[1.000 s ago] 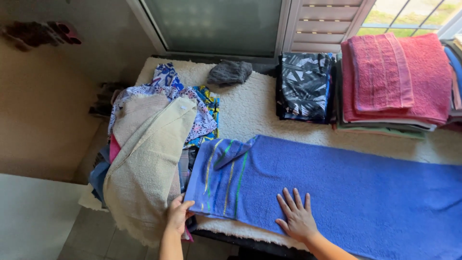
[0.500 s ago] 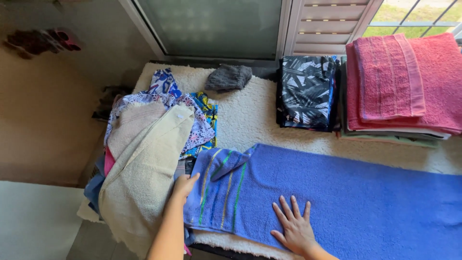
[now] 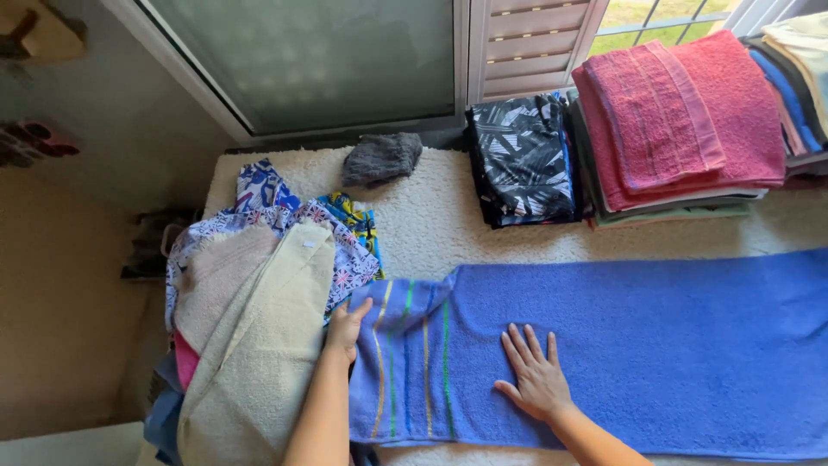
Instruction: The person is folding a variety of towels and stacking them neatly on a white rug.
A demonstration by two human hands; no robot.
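A long blue towel (image 3: pixel 655 345) with coloured stripes near its left end lies flat across a cream fleecy surface (image 3: pixel 431 216). My right hand (image 3: pixel 535 380) rests flat on it, fingers spread, palm down. At the towel's left end my left hand (image 3: pixel 347 330) touches the upper corner; its fingers lie on the edge by the stripes. Whether they pinch the cloth I cannot tell. Just left of that hand is a heap of unfolded laundry topped by a beige towel (image 3: pixel 250 345).
Folded stacks stand at the back: a black patterned cloth (image 3: pixel 522 160), pink towels (image 3: pixel 681 116) on other folded pieces, more folded cloth at far right (image 3: pixel 798 78). A grey bundle (image 3: pixel 379 158) lies near the window. Patterned blue-white fabrics (image 3: pixel 259 203) sit in the heap.
My left hand has moved up from the towel's lower left edge to its upper left corner, flattening the folded-over corner. My right hand stays flat on the towel.
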